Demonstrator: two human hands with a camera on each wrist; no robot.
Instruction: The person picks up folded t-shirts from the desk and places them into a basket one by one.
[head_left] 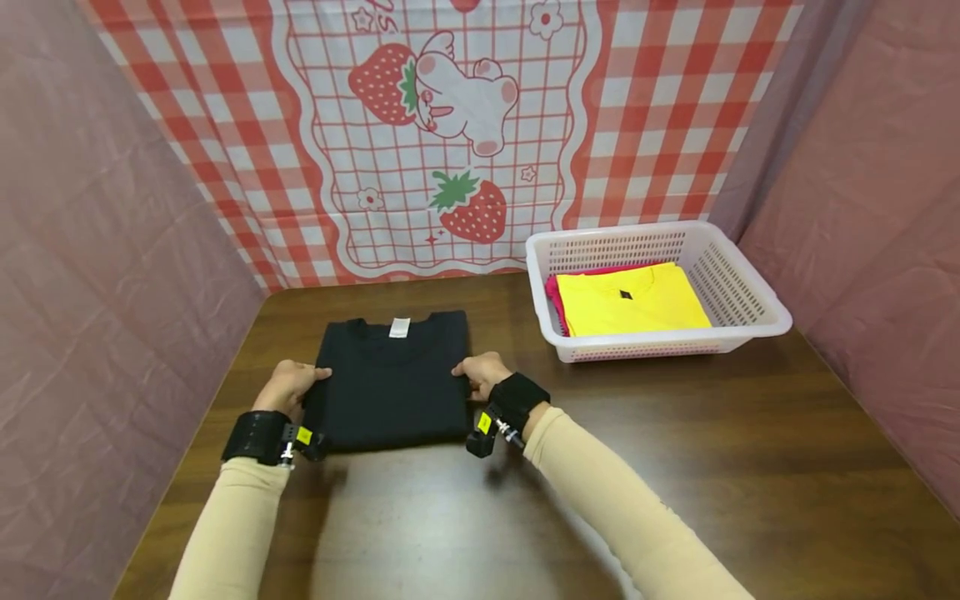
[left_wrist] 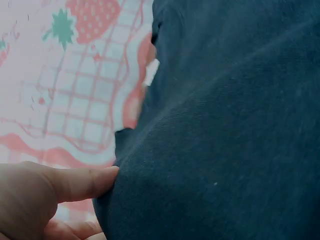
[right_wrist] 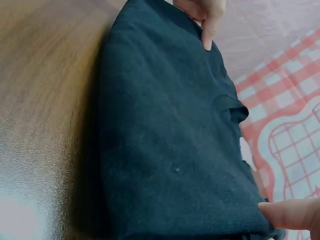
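Observation:
A black T-shirt, folded into a neat rectangle with a white neck label at its far edge, is held between both hands. At its left edge my left hand pinches the cloth, thumb on top and fingers underneath. My right hand pinches the opposite edge the same way. In the left wrist view the left thumb presses on the dark fabric. The right wrist view shows the right thumb on the near corner of the shirt, and the left hand at the far side.
A white plastic basket stands at the back right of the wooden table. Inside it a folded yellow shirt lies on a pinkish-red one. A checked strawberry cloth hangs behind, with pink drapes at the sides.

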